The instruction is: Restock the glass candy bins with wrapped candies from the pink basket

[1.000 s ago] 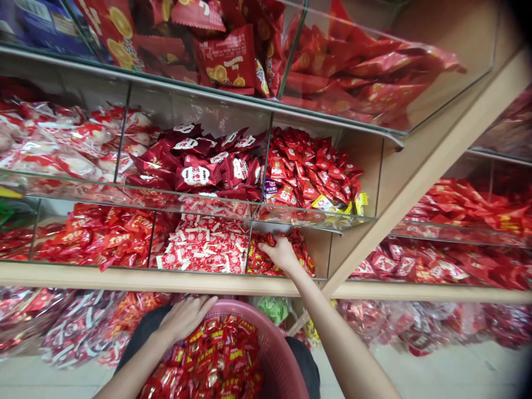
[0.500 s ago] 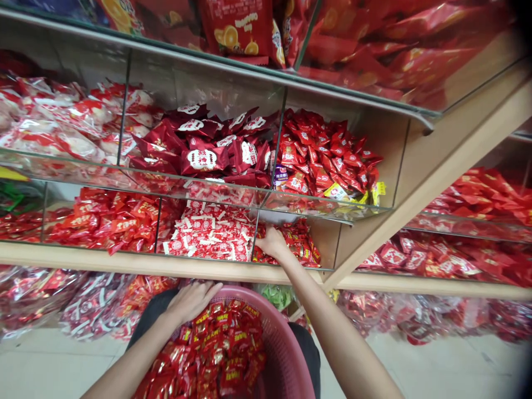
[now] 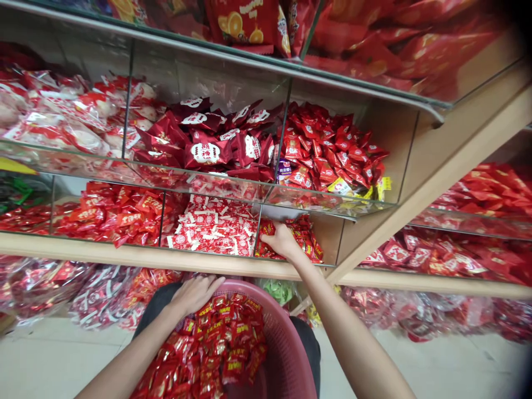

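A pink plastic basket (image 3: pixel 286 332) with a perforated wall stands between my knees, part-filled with red-wrapped candies (image 3: pixel 220 343) printed in yellow. My left hand (image 3: pixel 197 293) lies over its far left rim, fingers stretched out and no candy visible in them. In a lower-shelf compartment, my right hand (image 3: pixel 284 241) touches similar red candies (image 3: pixel 310 238). Its thumb points left, apart from the fingers, whose tips are partly hidden. Just left of that, beyond a glass divider, are small red-and-white candies (image 3: pixel 214 227).
Glass-fronted shelves hold maroon packets (image 3: pixel 208 152), red pouches (image 3: pixel 328 149) and white-and-red packs (image 3: pixel 70 127). A slanting wooden upright (image 3: pixel 419 183) stands right of my right arm. Bagged candies (image 3: pixel 102 293) lie under the wooden shelf edge (image 3: pixel 124 252).
My right hand has moved slightly up and deeper into the compartment, its thumb now spread from the fingers. My left hand stays on the basket rim. The view has shifted a little.
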A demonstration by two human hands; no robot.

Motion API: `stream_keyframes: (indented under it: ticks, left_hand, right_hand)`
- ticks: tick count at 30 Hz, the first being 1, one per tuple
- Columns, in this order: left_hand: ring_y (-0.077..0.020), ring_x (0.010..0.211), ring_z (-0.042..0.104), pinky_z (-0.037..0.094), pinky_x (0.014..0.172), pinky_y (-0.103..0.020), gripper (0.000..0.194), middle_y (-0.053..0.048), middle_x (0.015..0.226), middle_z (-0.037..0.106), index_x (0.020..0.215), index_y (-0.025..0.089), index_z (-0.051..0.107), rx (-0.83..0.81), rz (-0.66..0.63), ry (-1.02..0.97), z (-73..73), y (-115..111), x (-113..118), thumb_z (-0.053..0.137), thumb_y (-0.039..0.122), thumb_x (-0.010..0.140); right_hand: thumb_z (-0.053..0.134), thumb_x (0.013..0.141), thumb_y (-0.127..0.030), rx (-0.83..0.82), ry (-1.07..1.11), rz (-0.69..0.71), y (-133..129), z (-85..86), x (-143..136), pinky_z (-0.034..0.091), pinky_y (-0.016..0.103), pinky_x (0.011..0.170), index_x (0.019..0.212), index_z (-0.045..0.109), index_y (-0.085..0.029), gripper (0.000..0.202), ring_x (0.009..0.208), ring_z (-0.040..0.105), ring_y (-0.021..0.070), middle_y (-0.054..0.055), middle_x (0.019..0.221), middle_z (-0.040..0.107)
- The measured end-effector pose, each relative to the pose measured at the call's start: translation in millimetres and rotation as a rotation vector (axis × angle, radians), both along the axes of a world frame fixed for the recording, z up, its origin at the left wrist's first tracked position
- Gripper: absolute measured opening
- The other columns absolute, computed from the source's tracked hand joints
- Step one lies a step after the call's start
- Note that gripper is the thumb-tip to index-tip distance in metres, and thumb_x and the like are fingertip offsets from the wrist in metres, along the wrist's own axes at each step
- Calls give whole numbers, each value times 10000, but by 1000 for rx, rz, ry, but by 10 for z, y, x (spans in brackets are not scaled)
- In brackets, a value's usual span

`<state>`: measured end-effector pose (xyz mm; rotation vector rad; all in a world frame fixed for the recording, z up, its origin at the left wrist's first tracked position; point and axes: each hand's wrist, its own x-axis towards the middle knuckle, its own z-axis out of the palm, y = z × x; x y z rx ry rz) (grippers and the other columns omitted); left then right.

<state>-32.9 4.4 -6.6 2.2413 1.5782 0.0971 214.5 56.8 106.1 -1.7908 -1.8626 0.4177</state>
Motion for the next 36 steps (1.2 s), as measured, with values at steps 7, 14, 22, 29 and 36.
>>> stream_keyframes:
  ticks: [7, 14, 22, 29, 36]
  left_hand:
    - [-253, 1136, 506, 350, 952, -368, 617, -69, 1182, 593, 1171, 241, 516, -30, 13, -47, 15, 1, -6, 145, 611, 847]
    - [-262, 1151, 494, 344, 947, -381, 574, -72, 1201, 582, 1189, 255, 496, -30, -6, -41, -51, 22, 9, 179, 596, 853]
    - [-263, 1085, 543, 370, 903, -367, 605, -73, 1126, 624, 1098, 240, 550, -16, -7, -27, -10, -11, -16, 133, 603, 852]
    - [-258, 1069, 553, 363, 906, -362, 602, -67, 1076, 646, 1089, 245, 558, -31, 15, -12, -3, -11, 5, 149, 613, 845]
    - [-260, 1055, 561, 378, 890, -370, 604, -73, 1071, 645, 1078, 243, 557, 6, -1, -20, -2, -19, 8, 121, 597, 855]
  right_hand:
    - [533, 748, -379, -2, 339, 245, -687, 261, 344, 358, 204, 544, 825, 520, -155, 237, 599, 456, 102, -22, 678, 535]
    - [560, 747, -289, -288, 118, 580, -1148, -212, 40, 419, 231, 667, 941, 563, -206, 212, 761, 547, 147, -3, 876, 612]
    - [559, 721, -177, -162, -293, 697, -1068, -762, -373, 415, 312, 846, 1060, 517, -174, 342, 1014, 533, 224, 91, 1092, 574]
    - [520, 725, -122, -181, -420, 632, -1122, -784, -453, 463, 319, 743, 1076, 511, -167, 354, 931, 577, 228, 109, 1099, 546]
    - [552, 756, -174, -198, -361, 606, -1130, -786, -442, 472, 333, 770, 1125, 489, -189, 375, 949, 582, 240, 103, 1161, 513]
